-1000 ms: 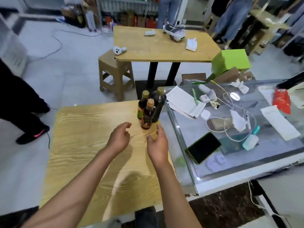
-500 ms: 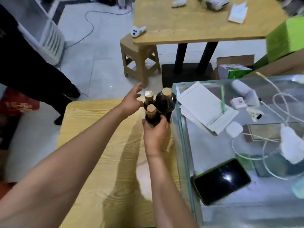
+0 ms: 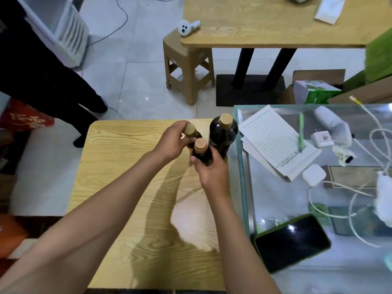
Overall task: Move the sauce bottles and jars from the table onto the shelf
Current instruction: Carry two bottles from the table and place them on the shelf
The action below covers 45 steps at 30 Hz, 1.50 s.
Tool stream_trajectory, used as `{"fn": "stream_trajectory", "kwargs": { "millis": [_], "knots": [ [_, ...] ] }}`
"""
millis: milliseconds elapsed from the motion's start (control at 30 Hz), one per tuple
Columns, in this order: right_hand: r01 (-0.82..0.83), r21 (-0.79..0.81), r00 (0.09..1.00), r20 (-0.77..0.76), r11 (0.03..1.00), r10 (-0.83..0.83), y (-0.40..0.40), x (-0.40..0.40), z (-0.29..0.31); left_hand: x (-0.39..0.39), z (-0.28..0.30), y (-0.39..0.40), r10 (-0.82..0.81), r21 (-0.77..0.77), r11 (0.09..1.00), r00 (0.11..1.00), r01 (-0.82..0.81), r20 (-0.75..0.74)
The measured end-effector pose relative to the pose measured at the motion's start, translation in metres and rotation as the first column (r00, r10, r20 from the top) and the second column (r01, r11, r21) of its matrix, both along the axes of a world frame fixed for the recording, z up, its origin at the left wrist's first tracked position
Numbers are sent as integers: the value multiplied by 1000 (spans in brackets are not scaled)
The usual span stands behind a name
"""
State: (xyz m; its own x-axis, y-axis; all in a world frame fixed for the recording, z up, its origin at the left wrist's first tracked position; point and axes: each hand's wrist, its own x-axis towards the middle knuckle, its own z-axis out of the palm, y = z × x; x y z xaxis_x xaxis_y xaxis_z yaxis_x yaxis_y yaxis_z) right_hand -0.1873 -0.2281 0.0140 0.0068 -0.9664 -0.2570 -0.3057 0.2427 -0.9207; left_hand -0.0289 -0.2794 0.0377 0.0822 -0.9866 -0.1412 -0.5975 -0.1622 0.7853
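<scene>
Three dark sauce bottles with tan caps sit bunched at the far right corner of our wooden table [image 3: 127, 187], right up against the glass counter [image 3: 244, 166]. Our left hand [image 3: 171, 143] has its fingers curled round the far-left small bottle [image 3: 189, 130] near its cap. Our right hand [image 3: 212, 168] wraps the nearer small bottle [image 3: 201, 151], thumb on its left side. The big bottle [image 3: 223, 132] stands just beside them, nearest the glass, and whether our right fingers touch it we can't tell.
</scene>
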Motion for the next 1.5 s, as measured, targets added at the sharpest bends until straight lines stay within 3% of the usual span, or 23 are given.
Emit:
{"fn": "stream_trajectory", "kwargs": {
  "millis": [133,333,500,700,900,1000,1100,1233,1500],
  "knots": [
    [-41,19,997,60,999,40,9,-1,1,19,0,28,18,3,1000,1000,-18,-2],
    [114,135,972,189,984,-138,59,9,16,48,21,82,38,70,997,998,-35,-43],
    [173,159,935,284,972,-213,102,18,42,63,50,131,122,-18,992,982,-126,-143],
    [337,64,864,375,940,-335,173,27,96,67,92,193,47,-118,990,975,-74,-215],
    [559,-1,758,406,829,-510,257,26,135,45,138,256,-11,-252,966,957,-64,-288],
    [639,-7,687,456,770,-566,298,18,146,23,154,283,-134,-293,956,929,29,-345],
    [720,5,576,553,694,-602,337,6,163,-5,165,305,-238,-292,948,893,127,-382],
    [820,70,364,703,569,-611,393,-27,186,-58,181,343,-368,-294,921,821,256,-437],
    [930,-73,309,688,361,-657,524,-109,218,-178,222,439,-634,-362,772,679,523,-369]
  ]
}}
